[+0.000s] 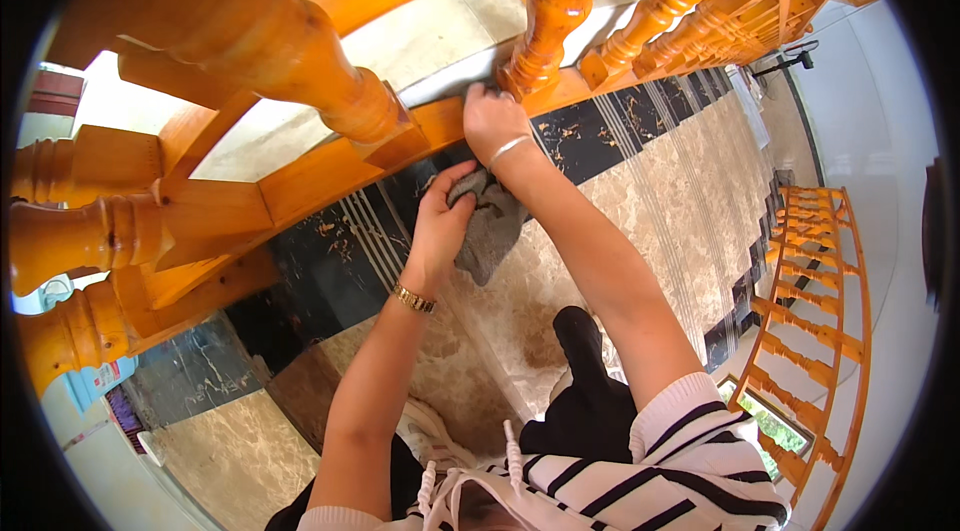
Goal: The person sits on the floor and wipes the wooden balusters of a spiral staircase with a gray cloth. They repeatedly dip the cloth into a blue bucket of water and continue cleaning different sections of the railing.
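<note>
A grey cloth [491, 231] hangs bunched in my left hand [444, 212], pinched between thumb and fingers, just in front of the wooden bottom rail [442, 120]. My right hand [495, 118] is above and beyond it, with bent fingers against the rail at the foot of a turned wooden baluster [551, 13]. The fingertips are partly hidden there, and I cannot tell whether they grip anything. Part of the cloth is behind my right wrist. A thicker turned baluster [330, 73] rises to the left of both hands.
Brown marbled stair treads [660, 178] with black edge strips run down to the right. A second wooden railing [814, 336] stands along the far right, beside a white wall [877, 118]. My shoe [427, 433] rests on a tread below me. A light-blue container [94, 381] stands at the lower left.
</note>
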`<state>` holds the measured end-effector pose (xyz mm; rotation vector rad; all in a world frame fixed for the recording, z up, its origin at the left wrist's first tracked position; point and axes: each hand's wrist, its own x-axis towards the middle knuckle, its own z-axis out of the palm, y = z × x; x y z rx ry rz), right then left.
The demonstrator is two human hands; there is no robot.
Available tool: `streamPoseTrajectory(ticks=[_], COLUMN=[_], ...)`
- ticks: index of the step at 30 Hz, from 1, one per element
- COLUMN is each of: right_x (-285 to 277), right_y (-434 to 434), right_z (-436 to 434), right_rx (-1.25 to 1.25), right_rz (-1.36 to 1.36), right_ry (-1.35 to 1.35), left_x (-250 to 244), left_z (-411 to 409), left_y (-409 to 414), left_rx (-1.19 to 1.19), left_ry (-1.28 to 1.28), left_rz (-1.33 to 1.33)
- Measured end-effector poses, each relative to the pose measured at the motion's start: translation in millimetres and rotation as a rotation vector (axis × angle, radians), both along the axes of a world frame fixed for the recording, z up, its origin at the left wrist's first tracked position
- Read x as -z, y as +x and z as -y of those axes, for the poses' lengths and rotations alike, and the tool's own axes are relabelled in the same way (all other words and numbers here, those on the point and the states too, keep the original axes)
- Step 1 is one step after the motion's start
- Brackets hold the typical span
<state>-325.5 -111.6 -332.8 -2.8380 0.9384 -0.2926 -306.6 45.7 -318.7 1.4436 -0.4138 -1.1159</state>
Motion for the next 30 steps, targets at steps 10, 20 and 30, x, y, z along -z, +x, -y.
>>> streamPoseTrajectory(ticks=[10,20,30], right_x=[-4.5,38.0,55.7], right_y=[-86.6,-112.2,-113.1], right_z=[10.5,9.2,18.3], right_rx=[0.134,0.646,0.616], right_rz=[0.298,1.167,1.183], right_ry=[0.881,2.004,1.972], left_x=[-23.3,3.1,16.3], left_z=[0.6,98.9,127.3], left_y=[-6.3,12.7,14.3], left_rx=[0.044,-0.266,-0.032], left_ry=[0.017,-0.077,0.158], left_rz=[0.101,0.586,1.135])
